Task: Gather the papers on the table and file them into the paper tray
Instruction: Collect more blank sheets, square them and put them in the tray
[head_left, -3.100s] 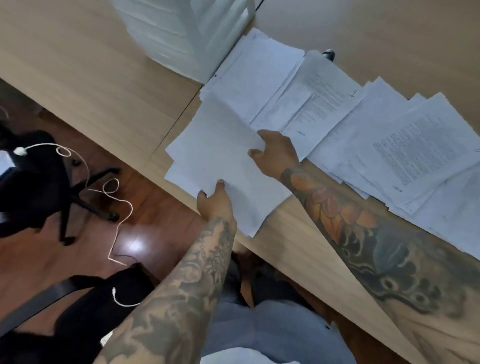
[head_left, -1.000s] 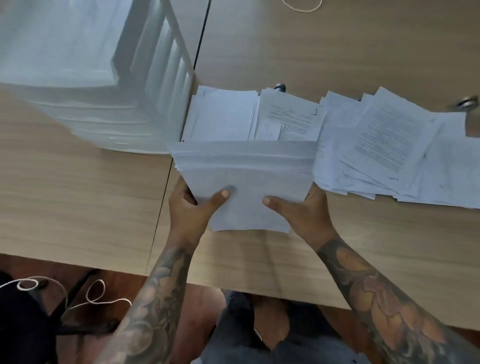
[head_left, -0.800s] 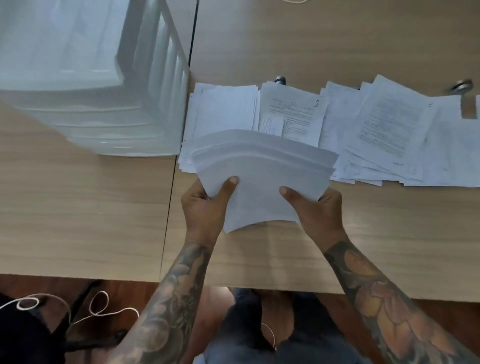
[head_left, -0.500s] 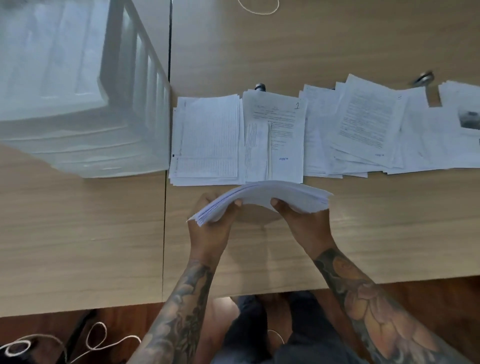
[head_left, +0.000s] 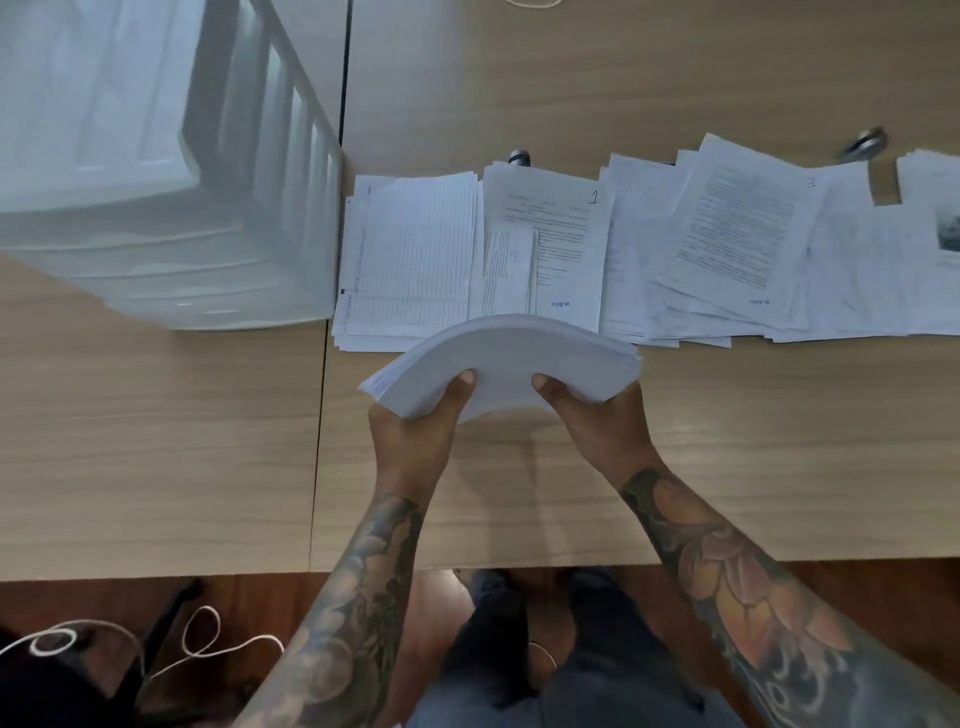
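Note:
A thick stack of white papers (head_left: 511, 356) bows upward above the table, held at its near edge by both hands. My left hand (head_left: 415, 431) grips its left part and my right hand (head_left: 597, 431) its right part, thumbs on top. Behind the stack, loose papers lie in a row on the table: a lined pile (head_left: 410, 254), a printed sheet marked 1 (head_left: 561, 228), and overlapping printed sheets (head_left: 743, 234) to the right. The white multi-tier paper tray (head_left: 171, 171) stands at the back left, touching the lined pile.
The wooden table (head_left: 156, 441) has a seam running front to back just left of the stack. Two small metal fittings (head_left: 866, 143) sit behind the papers. A white cord (head_left: 197, 649) and a dark chair are on the floor at lower left.
The stack was lifted off the table edge, held upright facing me, then tipped down flat and bowed. The view shifted from the left floor side to square over the table.

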